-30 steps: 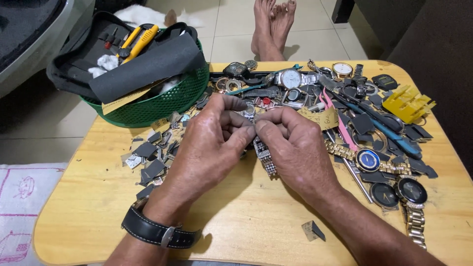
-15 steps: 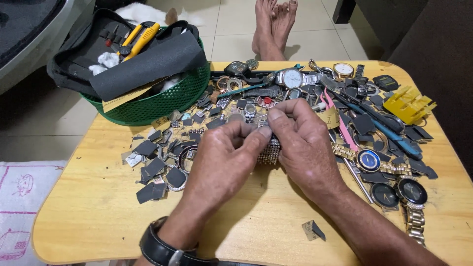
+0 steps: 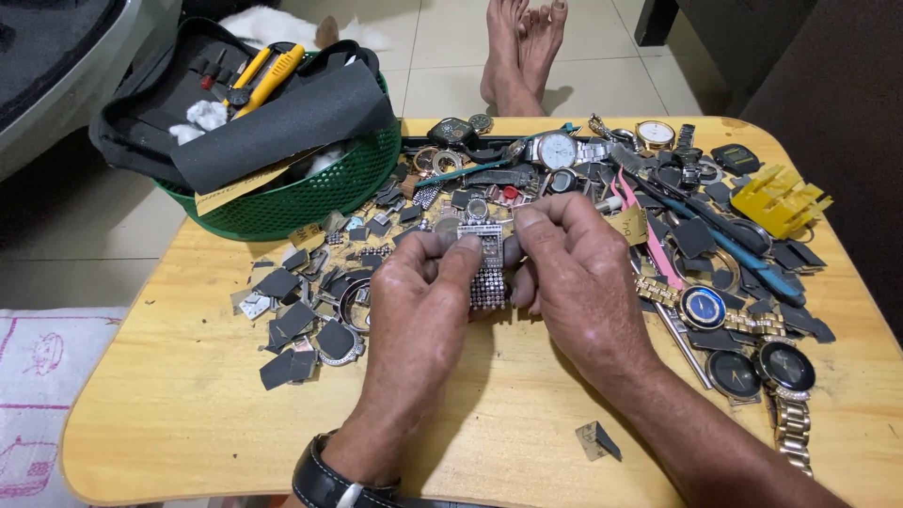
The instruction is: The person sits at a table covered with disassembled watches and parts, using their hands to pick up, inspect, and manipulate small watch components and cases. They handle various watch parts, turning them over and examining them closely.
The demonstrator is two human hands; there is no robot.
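Over the middle of a small wooden table point(image 3: 169, 404), both hands pinch one silver mesh watch band point(image 3: 488, 273) that hangs down between them. My left hand point(image 3: 423, 301) grips its top from the left with thumb and forefinger. My right hand point(image 3: 574, 273) holds the same top end from the right, fingers curled. The band's lower end dangles just above the tabletop. A black strap sits on my left wrist.
Watches, dials and dark strap pieces litter the table's far and right parts. A green basket point(image 3: 282, 202) with a black tool pouch and yellow-handled pliers stands far left. A yellow plastic holder point(image 3: 776, 199) lies far right. A person's bare feet point(image 3: 522, 47) rest beyond the table.
Both hands have drawn a little nearer to me and lifted the silver band upright, so more of its length shows hanging between the fingers.
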